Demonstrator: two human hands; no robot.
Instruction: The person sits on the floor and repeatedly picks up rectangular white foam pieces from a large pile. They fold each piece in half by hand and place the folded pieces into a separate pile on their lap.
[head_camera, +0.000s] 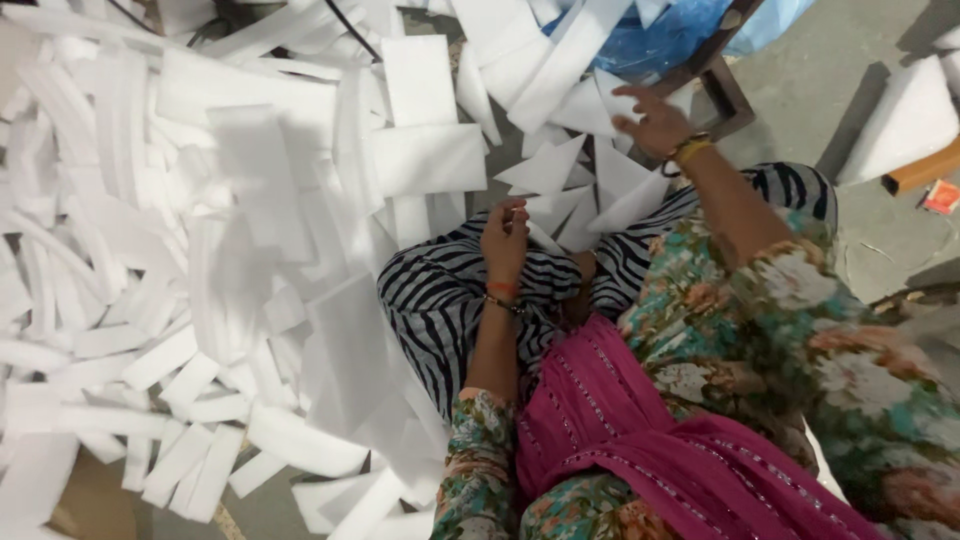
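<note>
I sit on the floor among a big heap of white foam strips (200, 250). My left hand (505, 240) rests on my striped lap, its fingers pinched on the edge of a white foam piece (545, 238). My right hand (655, 122) is raised and stretched forward over triangular white foam offcuts (548, 168), fingers apart and holding nothing. Both wrists carry bangles. A pink scarf (640, 440) lies across my lap over floral sleeves.
A blue plastic sheet (660, 35) and a dark wooden frame (725, 95) lie ahead at the top right. A white foam block with an orange edge (910, 130) sits on the grey concrete floor (820, 80) at the right.
</note>
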